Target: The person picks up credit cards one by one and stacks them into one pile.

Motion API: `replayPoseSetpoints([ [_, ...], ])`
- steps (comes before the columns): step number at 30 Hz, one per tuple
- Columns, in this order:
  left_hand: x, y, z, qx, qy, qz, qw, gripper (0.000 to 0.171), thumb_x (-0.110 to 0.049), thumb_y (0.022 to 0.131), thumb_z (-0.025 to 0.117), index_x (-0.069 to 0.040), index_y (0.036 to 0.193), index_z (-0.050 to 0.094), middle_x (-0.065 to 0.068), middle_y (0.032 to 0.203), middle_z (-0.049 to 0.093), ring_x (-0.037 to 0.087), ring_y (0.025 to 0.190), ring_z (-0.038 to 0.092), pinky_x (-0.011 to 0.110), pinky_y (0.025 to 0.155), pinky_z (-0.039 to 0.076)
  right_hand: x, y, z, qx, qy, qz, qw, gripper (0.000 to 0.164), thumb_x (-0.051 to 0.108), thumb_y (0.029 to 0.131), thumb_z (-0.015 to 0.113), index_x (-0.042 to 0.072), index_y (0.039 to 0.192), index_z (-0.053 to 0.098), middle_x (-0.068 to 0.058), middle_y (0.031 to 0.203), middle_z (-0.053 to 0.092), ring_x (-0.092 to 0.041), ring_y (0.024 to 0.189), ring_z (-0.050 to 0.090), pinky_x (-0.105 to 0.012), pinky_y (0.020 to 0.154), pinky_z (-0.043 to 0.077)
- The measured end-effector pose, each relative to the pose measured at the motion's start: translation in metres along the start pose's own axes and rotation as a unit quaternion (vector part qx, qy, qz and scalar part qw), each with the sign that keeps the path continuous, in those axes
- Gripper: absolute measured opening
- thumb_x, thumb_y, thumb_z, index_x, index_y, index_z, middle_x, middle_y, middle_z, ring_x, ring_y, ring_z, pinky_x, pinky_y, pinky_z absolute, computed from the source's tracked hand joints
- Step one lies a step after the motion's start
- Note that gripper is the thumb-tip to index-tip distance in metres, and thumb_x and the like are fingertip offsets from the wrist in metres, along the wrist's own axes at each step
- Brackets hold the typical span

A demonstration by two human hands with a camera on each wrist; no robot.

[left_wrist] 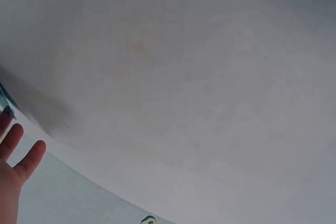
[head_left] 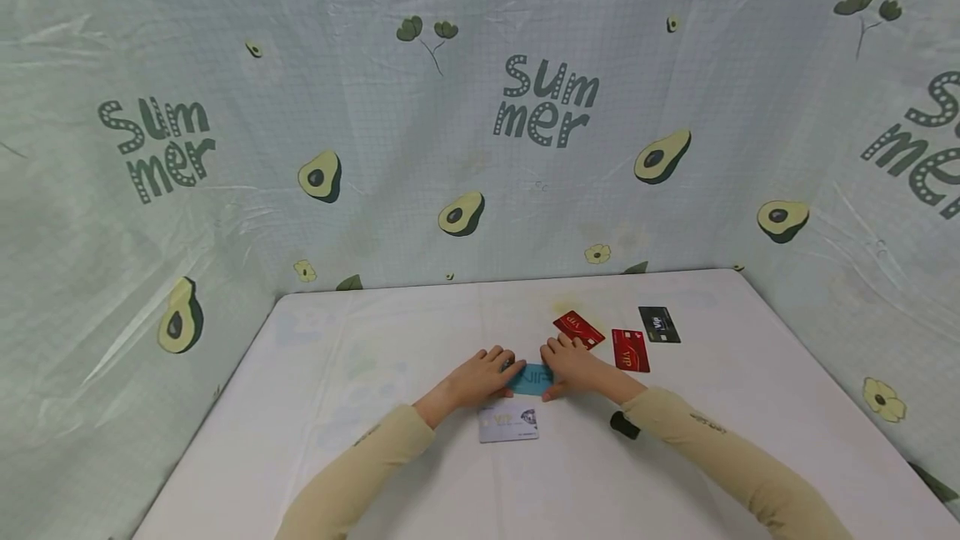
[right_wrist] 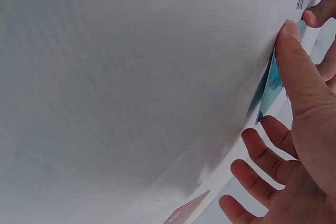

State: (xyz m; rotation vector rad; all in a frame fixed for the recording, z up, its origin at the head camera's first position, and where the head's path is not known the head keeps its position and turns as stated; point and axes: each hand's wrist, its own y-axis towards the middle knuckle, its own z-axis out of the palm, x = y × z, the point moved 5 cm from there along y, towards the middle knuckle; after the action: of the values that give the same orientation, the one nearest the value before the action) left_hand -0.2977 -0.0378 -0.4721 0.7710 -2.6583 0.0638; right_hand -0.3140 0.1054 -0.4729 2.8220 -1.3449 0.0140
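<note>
Both hands hold a blue VIP card between them, low over the white table. My left hand pinches its left end with thumb and fingers; most of that hand lies outside the left wrist view, where a few spread fingers show. At the opposite end, my right hand grips the card by its corners, thumb on the near one and index finger on the far one. The right wrist view has the card tilted, apart from the surface. Just nearer lies a silver-white VIP card.
Two red VIP cards lie past the right hand, one angled and one upright. A black VIP card is farther right. Beside the right sleeve sits a small black object. Printed sheeting walls the table.
</note>
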Motion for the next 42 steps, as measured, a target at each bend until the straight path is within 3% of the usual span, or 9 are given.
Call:
replayPoseSetpoints([
  [8, 0.000, 0.000, -0.001, -0.020, 0.031, -0.002, 0.9993, 0.054, -0.046, 0.090, 0.041, -0.011, 0.130, 0.044, 0.002, 0.120, 0.049, 0.014, 0.106, 0.046, 0.026, 0.082, 0.044, 0.001, -0.002, 0.001, -0.018, 0.011, -0.008, 1.000, 0.055, 0.050, 0.068, 0.069, 0.011, 0.102, 0.050, -0.002, 0.095, 0.054, -0.017, 0.085, 0.038, -0.034, 0.073, 0.034],
  [17, 0.002, -0.001, -0.003, -0.064, 0.066, 0.007, 0.9958, 0.054, -0.051, 0.086, 0.044, -0.012, 0.123, 0.050, 0.001, 0.112, 0.052, 0.013, 0.098, 0.048, 0.025, 0.077, 0.044, 0.004, -0.004, -0.001, -0.036, 0.005, -0.023, 0.999, 0.057, 0.049, 0.067, 0.070, 0.015, 0.108, 0.051, -0.003, 0.099, 0.053, -0.019, 0.091, 0.040, -0.038, 0.078, 0.038],
  [35, 0.004, -0.002, 0.003, -0.028, 0.071, -0.005, 0.9971, 0.057, -0.053, 0.089, 0.037, -0.013, 0.130, 0.045, 0.001, 0.117, 0.052, 0.014, 0.104, 0.048, 0.028, 0.083, 0.044, 0.007, -0.007, -0.006, -0.054, -0.043, -0.035, 0.997, 0.058, 0.050, 0.071, 0.067, 0.016, 0.115, 0.051, -0.003, 0.100, 0.052, -0.019, 0.094, 0.040, -0.038, 0.081, 0.038],
  [42, 0.003, -0.003, -0.003, -0.048, 0.083, -0.005, 0.9954, 0.058, -0.054, 0.088, 0.039, -0.012, 0.127, 0.047, 0.001, 0.116, 0.054, 0.014, 0.103, 0.050, 0.028, 0.083, 0.044, 0.007, -0.009, -0.010, -0.059, -0.029, -0.033, 0.997, 0.055, 0.046, 0.073, 0.066, 0.013, 0.115, 0.051, -0.004, 0.103, 0.053, -0.020, 0.096, 0.040, -0.040, 0.084, 0.038],
])
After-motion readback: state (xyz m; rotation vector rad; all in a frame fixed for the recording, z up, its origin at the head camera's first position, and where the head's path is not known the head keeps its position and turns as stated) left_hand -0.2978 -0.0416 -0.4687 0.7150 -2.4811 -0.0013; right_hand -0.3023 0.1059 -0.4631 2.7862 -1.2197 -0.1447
